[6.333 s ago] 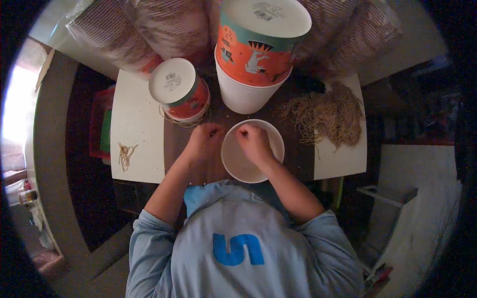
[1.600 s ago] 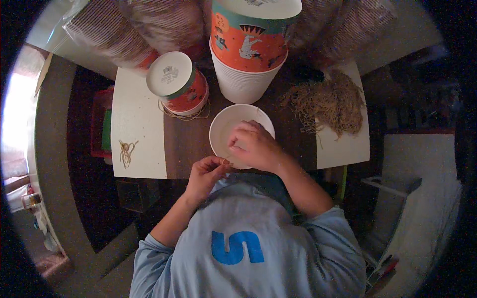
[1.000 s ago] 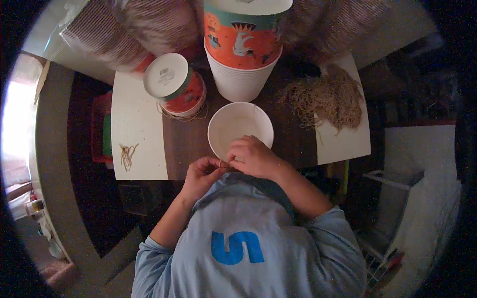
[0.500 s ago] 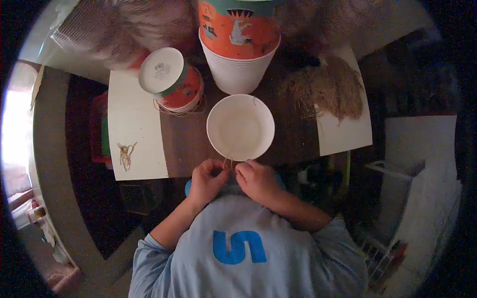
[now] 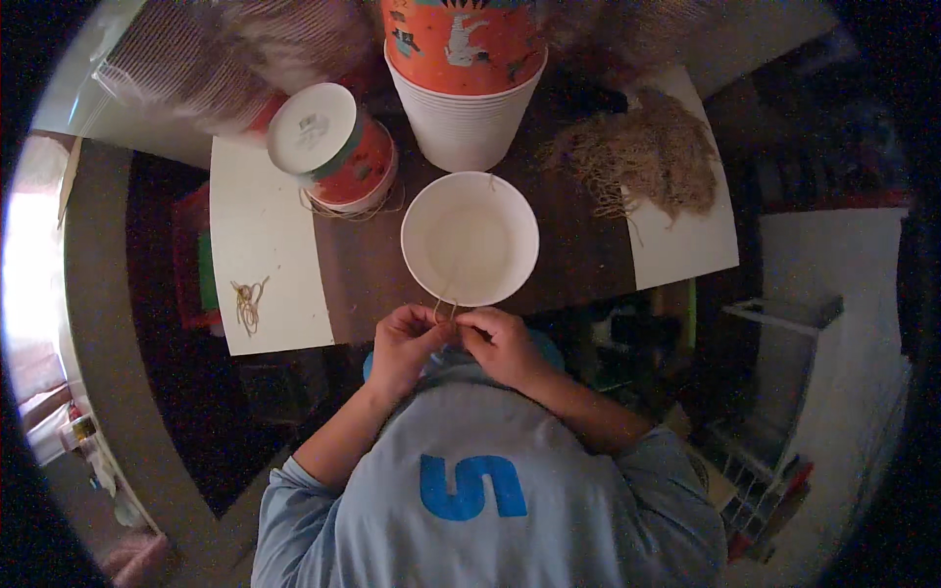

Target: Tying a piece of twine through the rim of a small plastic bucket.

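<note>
Two hands, left hand (image 5: 407,343), right hand (image 5: 502,343), fingers pinching thin string (image 5: 443,309) (tan), white paper bowl (image 5: 470,238) just beyond

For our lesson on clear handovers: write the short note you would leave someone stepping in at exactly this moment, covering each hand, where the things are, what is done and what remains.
Left hand and right hand: both pinch a thin tan fibre string at the table's near edge.
The string runs up to the near rim of the round white paper bowl, which stands open side up on the dark wooden table.
Heap of loose tan fibre strands: far right. Small bundle of tan strands: on the white sheet, left.
Done: string is at the rim.
Left: whether it is fastened cannot be seen; check.
</note>
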